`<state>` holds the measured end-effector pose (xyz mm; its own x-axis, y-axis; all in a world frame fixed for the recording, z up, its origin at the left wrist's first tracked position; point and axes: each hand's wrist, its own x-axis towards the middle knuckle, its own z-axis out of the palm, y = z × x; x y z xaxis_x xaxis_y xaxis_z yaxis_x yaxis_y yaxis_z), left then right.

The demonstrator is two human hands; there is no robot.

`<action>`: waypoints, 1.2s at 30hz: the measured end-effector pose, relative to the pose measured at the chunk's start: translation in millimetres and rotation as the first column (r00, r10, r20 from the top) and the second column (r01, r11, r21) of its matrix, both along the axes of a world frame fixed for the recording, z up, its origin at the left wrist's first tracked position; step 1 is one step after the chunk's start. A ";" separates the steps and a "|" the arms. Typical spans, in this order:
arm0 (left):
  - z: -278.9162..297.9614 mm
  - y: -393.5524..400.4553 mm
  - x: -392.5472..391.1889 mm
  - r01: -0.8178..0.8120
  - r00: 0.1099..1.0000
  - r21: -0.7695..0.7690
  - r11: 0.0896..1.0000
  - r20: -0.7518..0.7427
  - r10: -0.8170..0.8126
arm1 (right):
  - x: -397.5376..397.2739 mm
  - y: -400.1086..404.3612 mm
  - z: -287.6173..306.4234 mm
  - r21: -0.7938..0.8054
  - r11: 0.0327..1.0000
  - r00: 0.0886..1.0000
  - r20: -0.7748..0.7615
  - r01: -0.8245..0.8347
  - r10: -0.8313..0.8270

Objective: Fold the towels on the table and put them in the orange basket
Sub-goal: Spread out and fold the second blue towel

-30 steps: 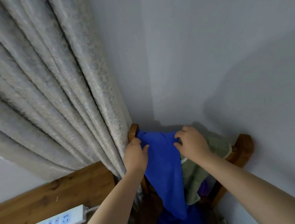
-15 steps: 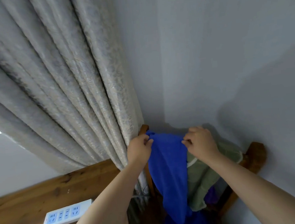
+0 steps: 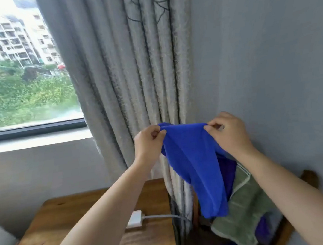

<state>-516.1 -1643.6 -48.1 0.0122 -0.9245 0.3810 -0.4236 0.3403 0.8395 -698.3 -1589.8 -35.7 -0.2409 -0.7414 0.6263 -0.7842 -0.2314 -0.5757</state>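
A bright blue towel (image 3: pixel 196 168) hangs in the air in front of the curtain. My left hand (image 3: pixel 149 145) pinches its upper left corner and my right hand (image 3: pixel 229 134) pinches its upper right corner, so the top edge stretches between them. Its lower end dangles over a green towel (image 3: pixel 246 212) draped on a wooden chair (image 3: pixel 308 178) at the lower right. A darker blue or purple cloth (image 3: pixel 228 173) shows behind the lifted towel. No orange basket is in view.
A wooden table (image 3: pixel 68 228) stands at the lower left with a white power strip (image 3: pixel 135 219) and its cable on it. Grey curtains (image 3: pixel 133 76) hang behind the towel, a window (image 3: pixel 21 66) is at the upper left, and a grey wall (image 3: pixel 269 73) closes the right.
Both hands have lifted the blue towel up off the chair back and spread its top edge wider. The view has tilted up, bringing the window into sight.
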 end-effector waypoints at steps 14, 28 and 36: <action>6.2 156.8 282.7 -0.291 0.938 0.005 0.957 0.198 0.284 | 263.4 99.8 -3.1 0.086 0.954 0.955 -0.055 -0.286 0.292; -124.7 162.2 428.7 -0.301 0.952 0.550 0.779 0.226 0.208 | 406.7 63.5 -133.2 0.473 0.749 0.862 0.050 -0.465 0.504; -200.4 109.2 470.0 -0.284 0.958 0.671 0.685 0.230 0.171 | 424.0 15.2 -219.0 0.649 0.648 0.903 0.153 -0.398 0.401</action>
<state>-46.1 -1534.4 -248.4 0.2579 -0.9007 -0.3495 -0.5382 -0.4344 0.7222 -274.3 -1574.6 -254.7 0.1782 -0.9827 -0.0515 -0.7088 -0.0919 -0.6993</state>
